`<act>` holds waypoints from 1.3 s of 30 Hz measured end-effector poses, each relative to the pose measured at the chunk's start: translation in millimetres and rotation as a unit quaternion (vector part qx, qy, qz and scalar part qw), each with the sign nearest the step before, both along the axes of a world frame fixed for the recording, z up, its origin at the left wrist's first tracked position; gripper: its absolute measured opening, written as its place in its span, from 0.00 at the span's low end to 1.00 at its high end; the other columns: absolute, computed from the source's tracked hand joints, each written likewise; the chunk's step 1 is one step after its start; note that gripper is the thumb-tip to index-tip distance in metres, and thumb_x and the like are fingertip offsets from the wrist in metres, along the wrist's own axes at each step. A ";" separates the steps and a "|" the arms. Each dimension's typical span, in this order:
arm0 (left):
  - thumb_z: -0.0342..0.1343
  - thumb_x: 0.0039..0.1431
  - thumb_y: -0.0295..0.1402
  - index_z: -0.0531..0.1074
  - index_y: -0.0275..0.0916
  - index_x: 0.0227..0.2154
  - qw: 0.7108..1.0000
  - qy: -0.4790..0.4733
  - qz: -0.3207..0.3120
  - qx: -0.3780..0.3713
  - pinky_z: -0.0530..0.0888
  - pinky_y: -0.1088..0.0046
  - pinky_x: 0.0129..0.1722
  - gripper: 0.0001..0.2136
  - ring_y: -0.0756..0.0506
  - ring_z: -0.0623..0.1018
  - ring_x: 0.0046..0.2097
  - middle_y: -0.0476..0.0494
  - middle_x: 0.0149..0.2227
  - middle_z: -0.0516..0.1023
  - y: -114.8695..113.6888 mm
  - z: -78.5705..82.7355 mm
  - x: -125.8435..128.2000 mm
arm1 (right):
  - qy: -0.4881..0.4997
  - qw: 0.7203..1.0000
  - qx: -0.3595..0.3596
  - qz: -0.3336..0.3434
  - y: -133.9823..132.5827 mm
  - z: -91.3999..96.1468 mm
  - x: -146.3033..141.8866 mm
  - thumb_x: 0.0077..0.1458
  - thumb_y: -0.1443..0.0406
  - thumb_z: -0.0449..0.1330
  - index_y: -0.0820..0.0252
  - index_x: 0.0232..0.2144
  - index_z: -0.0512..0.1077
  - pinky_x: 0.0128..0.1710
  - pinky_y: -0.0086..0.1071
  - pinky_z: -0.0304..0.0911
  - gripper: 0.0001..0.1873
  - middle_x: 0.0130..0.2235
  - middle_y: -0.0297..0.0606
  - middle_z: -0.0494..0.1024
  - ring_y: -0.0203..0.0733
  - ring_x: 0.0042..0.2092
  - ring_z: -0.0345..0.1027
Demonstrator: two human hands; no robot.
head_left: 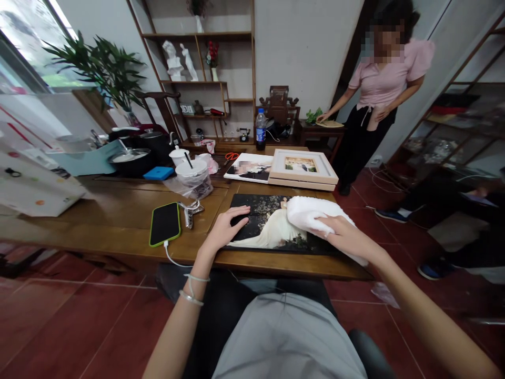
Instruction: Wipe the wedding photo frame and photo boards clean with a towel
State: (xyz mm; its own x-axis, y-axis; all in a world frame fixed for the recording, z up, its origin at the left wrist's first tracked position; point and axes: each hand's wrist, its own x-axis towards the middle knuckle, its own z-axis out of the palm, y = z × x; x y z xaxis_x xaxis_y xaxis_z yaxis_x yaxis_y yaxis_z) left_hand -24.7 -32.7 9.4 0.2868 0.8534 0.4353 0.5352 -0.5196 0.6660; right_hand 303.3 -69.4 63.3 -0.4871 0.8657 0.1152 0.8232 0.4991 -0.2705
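Observation:
A dark photo panel [258, 210] showing a figure in a long white dress lies flat near the front edge of the wooden table. On its left end rests my left hand [228, 227], fingers stretched out and holding nothing. My right hand [342, 234] grips a white towel [311, 209], which is bunched up over the panel's right part and hides it there. The towel's tail hangs towards the table's right front corner.
Behind the panel are stacked picture frames [303, 167], a photo print [248, 169], orange scissors [231, 156] and a bottle [261, 129]. A charging phone [165, 224], foil wrapper [191, 211] and cup [192, 173] stand left. A person [382, 89] stands back right.

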 end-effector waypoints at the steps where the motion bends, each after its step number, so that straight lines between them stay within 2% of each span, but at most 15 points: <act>1: 0.52 0.57 0.36 0.73 0.41 0.45 1.000 0.000 0.000 0.000 0.63 0.63 0.57 0.14 0.45 0.71 0.54 0.44 0.50 0.74 0.3 -0.4 -0.1 | -0.002 1.000 0.000 -0.005 -0.9 0.3 0.8 0.55 0.65 0.47 0.55 0.47 0.70 0.50 0.41 0.56 0.19 0.49 0.39 0.73 0.50 0.51 0.63; 4: 0.52 0.57 0.36 0.73 0.41 0.45 1.000 -0.001 0.001 0.002 0.64 0.63 0.57 0.14 0.45 0.70 0.54 0.44 0.50 0.74 0.7 -0.8 0.0 | -0.010 1.000 0.013 -0.001 -6.2 2.9 -11.4 0.53 0.68 0.48 0.56 0.43 0.72 0.48 0.41 0.57 0.18 0.46 0.40 0.74 0.51 0.50 0.64; 7: 0.51 0.57 0.36 0.73 0.41 0.45 1.000 -0.001 -0.001 0.001 0.63 0.63 0.57 0.14 0.45 0.70 0.54 0.44 0.50 0.74 0.5 -0.3 0.1 | -0.013 0.999 0.028 0.025 -13.6 4.4 -38.8 0.51 0.71 0.48 0.58 0.42 0.72 0.50 0.44 0.56 0.19 0.48 0.42 0.73 0.51 0.53 0.61; 12: 0.51 0.58 0.36 0.73 0.41 0.45 1.000 0.002 -0.003 -0.002 0.63 0.61 0.57 0.14 0.44 0.70 0.54 0.43 0.50 0.73 0.2 -1.2 -0.9 | 0.005 0.992 0.038 0.123 -18.8 -2.6 -88.3 0.47 0.73 0.50 0.61 0.47 0.69 0.59 0.47 0.44 0.23 0.55 0.46 0.67 0.47 0.60 0.50; 16: 0.51 0.57 0.36 0.73 0.40 0.45 1.000 0.002 0.001 -0.009 0.64 0.62 0.56 0.14 0.44 0.71 0.54 0.42 0.51 0.73 0.4 -2.3 -2.1 | 0.021 0.985 0.044 0.166 -18.5 -9.3 -108.4 0.44 0.73 0.52 0.62 0.45 0.69 0.60 0.48 0.38 0.23 0.56 0.48 0.65 0.46 0.62 0.45; 19: 0.50 0.58 0.35 0.73 0.40 0.45 1.000 0.002 0.000 -0.010 0.64 0.62 0.57 0.14 0.44 0.70 0.54 0.43 0.51 0.73 -0.2 -1.1 -1.8 | 0.024 0.984 0.038 0.174 -19.4 -8.2 -105.1 0.44 0.73 0.51 0.61 0.45 0.70 0.61 0.46 0.38 0.23 0.55 0.46 0.66 0.44 0.63 0.44; 22: 0.50 0.58 0.35 0.72 0.41 0.46 1.000 0.002 -0.004 -0.009 0.63 0.62 0.57 0.14 0.44 0.70 0.55 0.43 0.51 0.73 -1.5 0.7 -0.4 | 0.017 0.986 0.022 0.166 -21.6 -1.9 -88.3 0.46 0.74 0.49 0.60 0.46 0.69 0.60 0.43 0.41 0.24 0.54 0.43 0.68 0.44 0.61 0.49; 27: 0.50 0.58 0.35 0.73 0.40 0.45 1.000 -0.004 -0.001 -0.004 0.62 0.62 0.58 0.14 0.45 0.70 0.55 0.43 0.50 0.73 -2.2 1.4 0.6 | -0.019 0.998 -0.022 0.056 -24.8 9.4 -39.9 0.49 0.71 0.49 0.58 0.47 0.70 0.52 0.42 0.55 0.23 0.49 0.43 0.72 0.51 0.55 0.59; 32: 0.50 0.58 0.35 0.73 0.40 0.44 1.000 -0.007 -0.001 -0.001 0.63 0.62 0.57 0.14 0.45 0.70 0.54 0.43 0.50 0.74 -1.0 0.7 0.0 | -0.036 0.998 -0.050 -0.025 -24.6 12.9 5.0 0.52 0.67 0.49 0.54 0.50 0.69 0.49 0.42 0.58 0.22 0.50 0.40 0.72 0.52 0.50 0.64; 35: 0.50 0.58 0.35 0.73 0.41 0.44 1.000 -0.007 0.000 -0.001 0.63 0.62 0.57 0.13 0.45 0.70 0.54 0.43 0.50 0.74 -1.0 0.7 0.1 | -0.048 0.998 -0.037 -0.021 -27.3 13.8 5.1 0.52 0.66 0.49 0.54 0.47 0.71 0.46 0.41 0.59 0.21 0.47 0.40 0.74 0.52 0.48 0.66; 39: 0.50 0.58 0.35 0.73 0.41 0.44 1.000 -0.004 0.000 -0.002 0.63 0.61 0.57 0.13 0.44 0.70 0.54 0.44 0.50 0.74 -1.2 1.3 0.5 | -0.069 0.998 -0.008 0.012 -37.0 15.0 -31.9 0.48 0.70 0.49 0.56 0.46 0.71 0.46 0.42 0.58 0.22 0.46 0.43 0.74 0.50 0.45 0.67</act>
